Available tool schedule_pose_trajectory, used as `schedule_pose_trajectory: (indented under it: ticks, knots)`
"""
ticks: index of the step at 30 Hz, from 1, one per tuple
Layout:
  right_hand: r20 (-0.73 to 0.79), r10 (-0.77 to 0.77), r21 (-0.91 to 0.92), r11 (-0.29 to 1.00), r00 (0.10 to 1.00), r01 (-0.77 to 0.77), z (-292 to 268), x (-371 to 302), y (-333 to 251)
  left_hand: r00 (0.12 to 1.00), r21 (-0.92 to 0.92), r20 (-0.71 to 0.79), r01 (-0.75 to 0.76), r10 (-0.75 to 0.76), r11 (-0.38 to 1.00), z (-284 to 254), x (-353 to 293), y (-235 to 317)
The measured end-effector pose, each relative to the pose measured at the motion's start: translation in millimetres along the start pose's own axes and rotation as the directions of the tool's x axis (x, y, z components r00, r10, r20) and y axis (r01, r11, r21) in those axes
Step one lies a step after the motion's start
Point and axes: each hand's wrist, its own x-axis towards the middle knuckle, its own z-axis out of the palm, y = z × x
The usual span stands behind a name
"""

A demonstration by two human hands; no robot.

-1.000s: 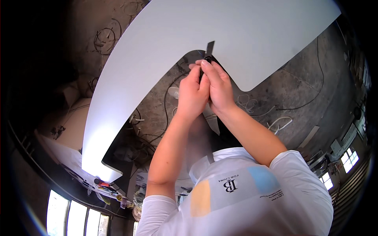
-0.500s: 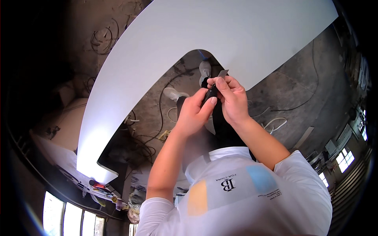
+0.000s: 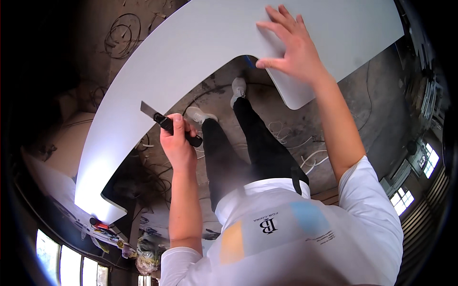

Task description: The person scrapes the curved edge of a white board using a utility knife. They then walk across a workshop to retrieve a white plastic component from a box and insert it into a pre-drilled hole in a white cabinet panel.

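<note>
A large white board (image 3: 200,43) cut into a wide curve arches across the upper part of the view. My left hand (image 3: 177,143) is closed around a utility knife (image 3: 164,123) with a black handle. Its bare blade points up-left, against the board's inner edge. My right hand (image 3: 291,45) lies flat on the board with fingers spread, just above the rounded tab by the cut-out. Below the board I see my black trousers and pale shoes (image 3: 200,115).
The concrete floor (image 3: 315,128) is littered with loose cables and white wire loops. A dark heap of wires (image 3: 138,181) lies at the left under the board's lower end. Bright windows (image 3: 405,200) show at the right and lower left rims.
Both hands were together at the board's inner edge. They have separated: the left hand dropped down-left with the knife, and the right hand moved up and spread flat on the board.
</note>
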Motion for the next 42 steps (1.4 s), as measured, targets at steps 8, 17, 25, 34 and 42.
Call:
schedule_pose_trajectory:
  ticks: [8,17,25,34,42]
  knots:
    - [0.048,0.010,-0.080,0.997,0.999,-0.006,7,92,-22,0.999,-0.065,-0.034,0.009,-0.012,0.998,-2,-1,0]
    - [-0.230,0.171,-0.150,0.967,0.958,-0.208,40,-12,-8,0.997,-0.118,-0.078,-0.001,-0.009,0.993,-4,-13,-1]
    - [-0.013,-0.133,0.049,0.990,0.991,0.134,74,21,-116,0.991,-0.182,-0.131,-0.062,0.038,0.981,-14,-16,-4]
    - [-0.152,0.103,0.003,0.995,0.983,-0.104,20,9,-39,0.997,-0.148,-0.051,-0.062,0.055,0.987,13,-27,11]
    - [-0.063,0.261,-0.146,0.952,0.963,-0.267,25,-51,-18,0.994,-0.100,-0.031,0.099,-0.102,0.990,17,-39,-15]
